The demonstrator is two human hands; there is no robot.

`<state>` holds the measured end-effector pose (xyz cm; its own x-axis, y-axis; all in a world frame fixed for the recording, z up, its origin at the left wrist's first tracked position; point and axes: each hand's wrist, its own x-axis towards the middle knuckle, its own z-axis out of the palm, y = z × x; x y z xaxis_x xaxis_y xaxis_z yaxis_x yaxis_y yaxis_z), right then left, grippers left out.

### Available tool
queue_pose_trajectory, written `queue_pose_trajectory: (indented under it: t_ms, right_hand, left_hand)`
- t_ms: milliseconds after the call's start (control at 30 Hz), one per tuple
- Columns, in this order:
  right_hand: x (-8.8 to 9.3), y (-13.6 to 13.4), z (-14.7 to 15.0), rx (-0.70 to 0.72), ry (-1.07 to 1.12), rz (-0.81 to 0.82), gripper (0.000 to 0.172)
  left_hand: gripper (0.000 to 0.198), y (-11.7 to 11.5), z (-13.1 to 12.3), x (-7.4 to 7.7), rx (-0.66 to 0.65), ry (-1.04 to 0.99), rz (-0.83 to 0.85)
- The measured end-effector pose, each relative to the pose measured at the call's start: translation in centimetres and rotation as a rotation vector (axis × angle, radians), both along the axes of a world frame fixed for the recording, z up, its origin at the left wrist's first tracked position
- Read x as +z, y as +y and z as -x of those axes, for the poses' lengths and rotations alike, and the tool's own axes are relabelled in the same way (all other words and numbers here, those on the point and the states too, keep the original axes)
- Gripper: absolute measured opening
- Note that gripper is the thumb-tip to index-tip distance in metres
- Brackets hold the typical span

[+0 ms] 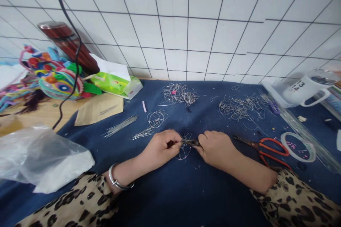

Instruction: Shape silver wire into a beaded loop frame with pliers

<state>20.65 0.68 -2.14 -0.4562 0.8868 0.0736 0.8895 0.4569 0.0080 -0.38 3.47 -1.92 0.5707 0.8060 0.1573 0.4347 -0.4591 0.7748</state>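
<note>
Near the middle of the blue cloth, my left hand [162, 147] pinches a small round wire piece [183, 155] that carries a few pink beads. My right hand [217, 147] is closed around dark pliers [192, 142], whose jaws meet the wire close to my left fingertips. The handles of the pliers are mostly hidden in my right palm. A round wire frame [157, 118] and a bundle of short wires [143, 133] lie just beyond my left hand. Orange-handled scissors [271, 149] lie to the right of my right hand.
Tangled wire piles [177, 94] lie toward the wall, another [239, 107] at right. Straight wires [121, 126] and a plastic bag [39, 156] are at left. A dish of pink beads [311, 150] and a white mug [303, 90] stand at right. A red thermos [69, 46] leans at back left.
</note>
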Motion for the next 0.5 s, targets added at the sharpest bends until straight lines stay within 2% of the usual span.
queue_pose_trajectory:
  t_ms: [267,500]
  right_hand:
    - [0.02,0.0,0.04,-0.006,0.049,0.131,0.036]
    - [0.22,0.22,-0.18,-0.015,0.064,0.151,0.039]
  left_hand:
    - [0.012,0.07,-0.09,0.09,0.022,0.002,0.056]
    - [0.012,0.14,-0.1,0.47,0.015,-0.021,0.151]
